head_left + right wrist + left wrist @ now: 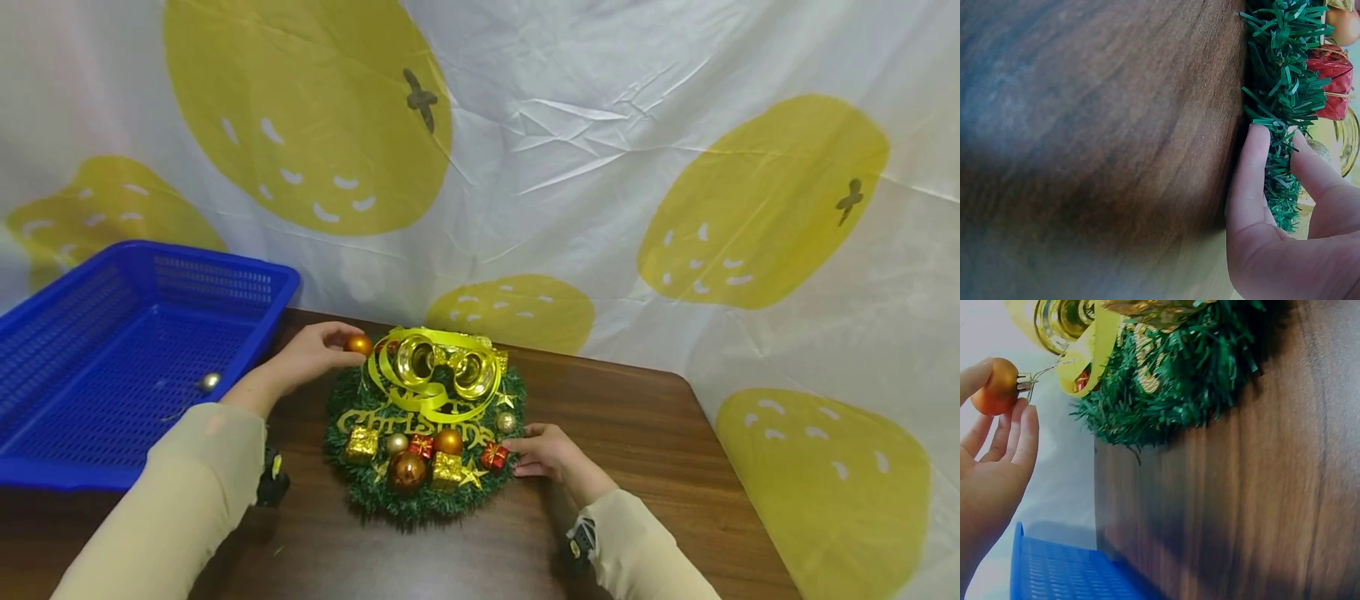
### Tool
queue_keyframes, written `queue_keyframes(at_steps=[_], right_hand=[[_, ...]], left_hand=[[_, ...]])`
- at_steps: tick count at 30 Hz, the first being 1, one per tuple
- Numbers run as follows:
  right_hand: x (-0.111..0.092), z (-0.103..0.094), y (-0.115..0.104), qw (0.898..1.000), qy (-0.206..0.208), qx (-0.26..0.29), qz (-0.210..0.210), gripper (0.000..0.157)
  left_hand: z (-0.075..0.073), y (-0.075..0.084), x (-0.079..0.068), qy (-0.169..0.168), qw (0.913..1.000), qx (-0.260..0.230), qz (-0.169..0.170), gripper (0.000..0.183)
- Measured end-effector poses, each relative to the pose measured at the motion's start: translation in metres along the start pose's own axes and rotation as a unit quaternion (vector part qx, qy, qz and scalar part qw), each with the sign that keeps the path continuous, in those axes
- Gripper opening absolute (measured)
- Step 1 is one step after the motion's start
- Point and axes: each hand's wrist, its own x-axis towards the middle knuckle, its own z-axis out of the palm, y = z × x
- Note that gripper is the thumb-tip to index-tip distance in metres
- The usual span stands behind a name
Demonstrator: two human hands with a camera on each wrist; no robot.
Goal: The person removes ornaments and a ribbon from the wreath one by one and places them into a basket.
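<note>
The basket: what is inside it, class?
One small pale ball is visible inside the basket. The left sleeve hides its near right corner, so anything there cannot be seen.

We see a pale, glossy cloth (555, 225) hanging behind the table, creased most sharply high up near the middle. Printed on it we count five big yellow fruits (765, 208), dotted with short white dashes; two of them bear dark cross-shaped marks (850, 202). Below, we have a dark brown tabletop (637, 433) with streaky wood grain, a soft sheen near the front and a rounded far right corner. At our left sits a blue plastic basket (150, 358) with slotted walls and a perforated floor.
</note>
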Motion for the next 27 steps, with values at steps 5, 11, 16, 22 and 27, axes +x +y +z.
queue_keyframes(at_steps=[5,11,16,22,27], right_hand=[[0.001,-0.001,0.000,1.000,0.008,-0.004,0.004,0.071],[0.001,0.000,0.000,1.000,0.007,-0.003,0.003,0.073],[0.000,0.000,-0.001,1.000,0.000,-0.005,0.001,0.073],[0.000,0.000,-0.001,1.000,-0.003,-0.004,-0.002,0.073],[-0.001,0.000,0.000,1.000,-0.001,-0.003,-0.001,0.073]], left_hand=[[-0.009,0.004,0.000,0.002,1.0000,0.006,0.001,0.056],[-0.021,0.010,-0.001,0.013,0.9998,0.017,0.005,0.057],[-0.028,0.013,-0.004,0.026,0.9994,0.021,0.010,0.055],[-0.039,0.015,-0.008,0.030,0.9990,0.030,0.013,0.055],[-0.051,0.014,-0.012,0.029,0.9990,0.032,0.009,0.057]])
